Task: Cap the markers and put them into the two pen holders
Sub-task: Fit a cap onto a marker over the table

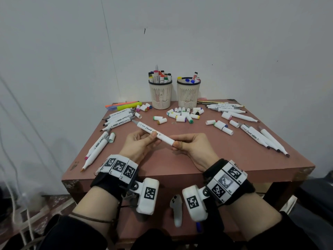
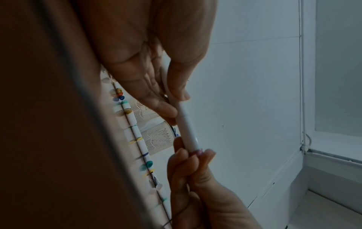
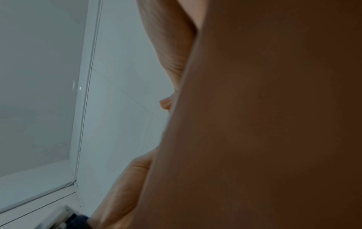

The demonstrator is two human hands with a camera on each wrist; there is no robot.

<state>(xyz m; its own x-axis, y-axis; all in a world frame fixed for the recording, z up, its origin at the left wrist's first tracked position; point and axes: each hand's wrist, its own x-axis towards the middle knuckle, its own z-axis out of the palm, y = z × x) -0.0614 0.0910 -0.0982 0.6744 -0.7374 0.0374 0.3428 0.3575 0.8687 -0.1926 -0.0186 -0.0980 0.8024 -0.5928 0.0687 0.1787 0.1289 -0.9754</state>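
Observation:
Both hands hold one white marker (image 1: 155,132) above the table's near middle. My left hand (image 1: 142,141) grips its barrel between thumb and fingers; the grey uncapped tip points away to the left. My right hand (image 1: 187,144) pinches the capped near end, where the left wrist view shows the marker (image 2: 187,131) with a pink band at the right hand (image 2: 192,158). Two cream pen holders (image 1: 160,93) (image 1: 188,93) stand at the far edge, holding capped markers. Loose caps (image 1: 183,115) lie in front of them. Uncapped markers lie in groups at the left (image 1: 119,120) and right (image 1: 259,137).
Highlighters and pencils (image 1: 124,105) lie at the far left corner of the brown table (image 1: 162,170). A white controller (image 1: 176,210) sits below the table's near edge. The wall stands right behind the holders. The right wrist view shows mostly the tabletop close up.

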